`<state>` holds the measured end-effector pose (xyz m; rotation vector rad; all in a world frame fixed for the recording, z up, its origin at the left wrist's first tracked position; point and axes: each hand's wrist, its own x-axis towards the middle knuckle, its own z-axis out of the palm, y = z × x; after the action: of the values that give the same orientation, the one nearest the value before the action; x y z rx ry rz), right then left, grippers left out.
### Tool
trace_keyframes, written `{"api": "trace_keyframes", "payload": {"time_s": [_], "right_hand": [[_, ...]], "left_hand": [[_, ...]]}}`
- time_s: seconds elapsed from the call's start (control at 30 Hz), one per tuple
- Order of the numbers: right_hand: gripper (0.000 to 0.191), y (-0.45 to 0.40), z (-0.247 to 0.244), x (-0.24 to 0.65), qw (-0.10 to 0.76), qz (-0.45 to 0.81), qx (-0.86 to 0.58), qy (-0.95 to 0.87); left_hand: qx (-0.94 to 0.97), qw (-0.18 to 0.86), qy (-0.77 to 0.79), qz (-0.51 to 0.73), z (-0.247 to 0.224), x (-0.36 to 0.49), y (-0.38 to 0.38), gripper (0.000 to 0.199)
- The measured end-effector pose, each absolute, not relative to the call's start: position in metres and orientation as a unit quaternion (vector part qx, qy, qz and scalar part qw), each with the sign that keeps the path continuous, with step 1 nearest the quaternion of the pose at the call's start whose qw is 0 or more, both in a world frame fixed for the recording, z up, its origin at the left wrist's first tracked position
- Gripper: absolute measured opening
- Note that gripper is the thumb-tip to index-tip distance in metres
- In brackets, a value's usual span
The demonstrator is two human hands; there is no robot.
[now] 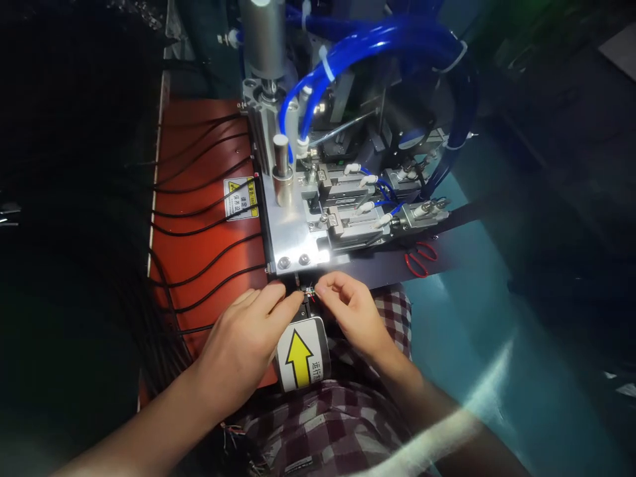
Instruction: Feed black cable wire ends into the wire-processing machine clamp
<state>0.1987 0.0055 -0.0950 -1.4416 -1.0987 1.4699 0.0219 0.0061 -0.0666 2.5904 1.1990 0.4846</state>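
Observation:
Thin red and white wires (311,291) show between my two hands, at a small dark fixture (304,307) below the machine's metal plate. My left hand (256,324) comes in from the left, its thumb and index finger closed at the left side of the wires. From the right, my right hand (350,305) reaches in with thumb and index fingertips pinched together at the other side. What each pinch holds is too small to make out. Just below the fixture is a white label with a yellow arrow (299,354).
A metal machine plate (293,232) with pneumatic cylinders (352,222) and thick blue hoses (382,40) stands ahead. Black cables (218,248) cross the red-orange surface (199,159) at left. Red-handled scissors (420,260) lie right of the machine. A bundle of dark cables (166,351) hangs at lower left.

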Motion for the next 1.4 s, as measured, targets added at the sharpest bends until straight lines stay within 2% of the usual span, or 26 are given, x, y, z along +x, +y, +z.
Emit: {"api": "trace_keyframes", "payload": {"time_s": [0.1,0.23,0.47,0.57,0.67,0.83,0.93,1.07,1.17,1.33,1.4], "right_hand": [[0.017,0.007,-0.094,0.2,0.379,0.589,-0.565,-0.437],[0.014,0.004,-0.094,0.199,0.376,0.506,-0.59,-0.504],[0.011,0.0,-0.092,0.192,0.391,0.342,-0.6,-0.609],[0.013,0.0,-0.092,0.193,0.385,0.322,-0.602,-0.621],[0.015,0.001,-0.093,0.193,0.391,0.39,-0.614,-0.564],[0.02,0.01,-0.098,0.197,0.384,0.615,-0.579,-0.373],[0.022,0.008,-0.1,0.2,0.379,0.636,-0.574,-0.349],[0.023,-0.007,-0.099,0.198,0.389,0.577,-0.586,-0.414],[0.018,-0.013,-0.091,0.194,0.365,0.514,-0.605,-0.486],[0.015,-0.008,-0.078,0.198,0.311,0.335,-0.615,-0.643],[0.016,-0.004,-0.077,0.2,0.305,0.333,-0.608,-0.652]], "left_hand": [[0.877,0.158,0.422,0.167,-0.064,0.022,0.006,0.022],[0.868,0.187,0.434,0.154,-0.061,0.021,0.006,0.024],[0.888,0.122,0.419,0.146,-0.061,0.021,0.004,0.025],[0.896,0.095,0.41,0.14,-0.061,0.021,0.004,0.024],[0.9,0.082,0.403,0.141,-0.061,0.02,0.004,0.025],[0.903,0.081,0.397,0.14,-0.06,0.02,0.006,0.025],[0.907,0.081,0.391,0.131,-0.06,0.02,0.007,0.025],[0.909,0.103,0.383,0.131,-0.06,0.019,0.007,0.023],[0.907,0.114,0.382,0.136,-0.061,0.019,0.008,0.023],[0.909,0.089,0.386,0.133,-0.059,0.02,0.009,0.023],[0.909,0.082,0.387,0.134,-0.059,0.02,0.008,0.023]]}}
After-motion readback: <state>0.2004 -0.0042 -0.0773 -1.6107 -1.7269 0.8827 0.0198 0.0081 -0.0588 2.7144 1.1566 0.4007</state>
